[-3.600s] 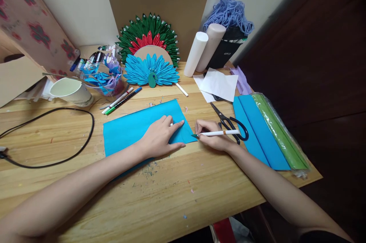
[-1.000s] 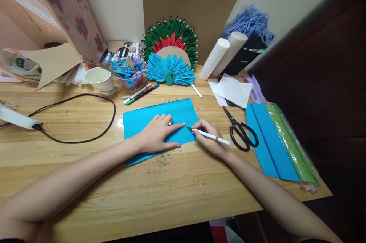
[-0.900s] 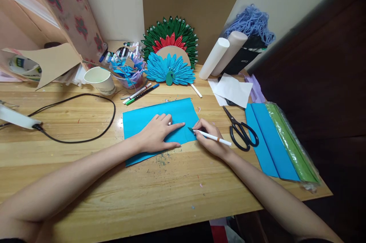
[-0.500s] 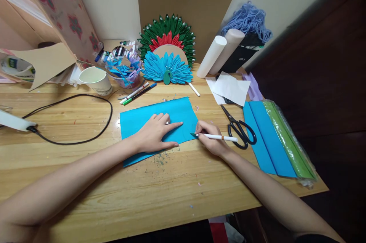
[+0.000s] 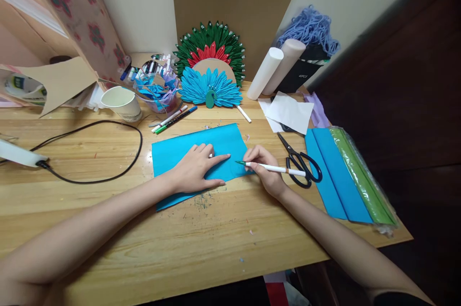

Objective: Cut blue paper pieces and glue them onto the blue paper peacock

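A sheet of turquoise paper lies on the table under my left hand, whose index finger and thumb stretch out across it. The other fingers curl around a small white piece, like a marker cap; most of it is hidden. At the paper's right edge my right hand pinches a white marker. Its green tip hovers at or just over the paper; whether it touches I cannot tell. Faint curved lines show near the tip. Black-handled scissors lie right of that hand.
Behind the paper stands a peacock craft with blue, red and green petals. Markers, a paper cup and a tub of scraps are at the left. White sheets, white rolls and wrapped green paper are right.
My right hand has lifted slightly and shifted a little left with the marker, its tip now farther in over the paper. My left hand keeps its place on the sheet.
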Motion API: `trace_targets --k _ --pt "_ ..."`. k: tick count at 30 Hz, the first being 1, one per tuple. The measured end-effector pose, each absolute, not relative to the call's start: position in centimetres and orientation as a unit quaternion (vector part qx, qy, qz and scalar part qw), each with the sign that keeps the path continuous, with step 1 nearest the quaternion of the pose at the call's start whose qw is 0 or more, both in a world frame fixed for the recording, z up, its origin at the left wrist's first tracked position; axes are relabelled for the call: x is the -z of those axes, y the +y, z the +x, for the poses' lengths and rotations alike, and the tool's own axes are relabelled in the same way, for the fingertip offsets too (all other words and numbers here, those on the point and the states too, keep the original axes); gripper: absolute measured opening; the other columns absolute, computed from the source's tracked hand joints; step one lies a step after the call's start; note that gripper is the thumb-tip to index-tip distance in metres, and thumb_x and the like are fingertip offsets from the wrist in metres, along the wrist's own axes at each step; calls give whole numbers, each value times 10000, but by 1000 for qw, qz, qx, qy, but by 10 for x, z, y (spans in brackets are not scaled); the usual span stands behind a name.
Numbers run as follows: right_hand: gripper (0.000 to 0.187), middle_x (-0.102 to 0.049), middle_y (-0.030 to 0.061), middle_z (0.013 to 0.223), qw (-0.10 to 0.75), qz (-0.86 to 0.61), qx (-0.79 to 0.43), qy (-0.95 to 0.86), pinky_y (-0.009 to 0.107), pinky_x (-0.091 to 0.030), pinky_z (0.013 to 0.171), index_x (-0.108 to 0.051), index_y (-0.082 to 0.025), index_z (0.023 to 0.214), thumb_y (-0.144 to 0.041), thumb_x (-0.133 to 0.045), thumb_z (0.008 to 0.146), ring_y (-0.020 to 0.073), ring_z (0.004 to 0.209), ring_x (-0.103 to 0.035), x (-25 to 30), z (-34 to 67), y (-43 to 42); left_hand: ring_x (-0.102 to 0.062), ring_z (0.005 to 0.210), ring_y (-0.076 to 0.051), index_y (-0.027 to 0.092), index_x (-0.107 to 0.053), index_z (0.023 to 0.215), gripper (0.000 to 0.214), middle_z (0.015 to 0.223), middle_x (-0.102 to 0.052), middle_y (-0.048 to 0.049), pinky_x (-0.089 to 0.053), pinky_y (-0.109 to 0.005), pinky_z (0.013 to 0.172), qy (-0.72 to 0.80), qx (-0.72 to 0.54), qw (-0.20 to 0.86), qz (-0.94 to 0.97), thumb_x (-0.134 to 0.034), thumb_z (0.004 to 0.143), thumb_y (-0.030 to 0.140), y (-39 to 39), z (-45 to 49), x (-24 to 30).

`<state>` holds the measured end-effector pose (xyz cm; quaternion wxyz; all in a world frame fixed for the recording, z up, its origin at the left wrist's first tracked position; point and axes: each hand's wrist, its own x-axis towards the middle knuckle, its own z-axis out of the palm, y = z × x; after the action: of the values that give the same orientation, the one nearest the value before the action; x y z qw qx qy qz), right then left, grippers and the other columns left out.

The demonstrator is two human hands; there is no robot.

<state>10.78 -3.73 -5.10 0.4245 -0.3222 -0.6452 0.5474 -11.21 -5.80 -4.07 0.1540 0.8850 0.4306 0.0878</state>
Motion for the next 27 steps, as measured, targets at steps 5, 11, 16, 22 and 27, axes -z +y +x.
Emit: trace_targets --k 5,11,16,22,27 --pt "93 -448 -28 632 357 -374 -550 -656 260 -340 549 -458 -205 673 -196 -502 754 127 590 -440 53 86 -38 -424 892 -239 229 -391 1351 714 1013 -467 -97 -358 -376 784 428 -101 154 885 -408 784 663 -59 -113 42" --pt "79 -454 -30 661 313 -414 -498 -695 241 -317 540 -456 -200 704 -195 -500 770 117 595 -421 61 84 -41 -415 910 -246 247 -333 1386 751 1034 -456 -99 -348 -399 824 428 -85 140 889 -383 778 684 -66 -127 41" --pt "51 -468 -26 682 289 -439 -468 -710 244 -326 559 -466 -204 750 -192 -491 792 127 624 -430 59 84 -45 -408 919 -251 275 -297 1400 796 1038 -442 -94 -343 -413 828 433 -75 152 886 -370 748 726 -69 -140 40" --pt "60 -479 -23 687 276 -455 -428 -730 241 -329 567 -458 -208 754 -170 -478 797 134 639 -443 56 83 -48 -402 923 -253 273 -290 1403 813 1036 -437 -91 -336 -418 836 430 -80 163 885 -378 738 732 -68 -141 42" --pt "64 -509 -14 704 249 -419 -432 -759 244 -334 576 -457 -203 741 -155 -481 774 135 644 -460 53 84 -48 -407 905 -245 277 -304 1396 811 1033 -444 -88 -338 -401 815 427 -84 169 884 -381 732 736 -67 -140 43"
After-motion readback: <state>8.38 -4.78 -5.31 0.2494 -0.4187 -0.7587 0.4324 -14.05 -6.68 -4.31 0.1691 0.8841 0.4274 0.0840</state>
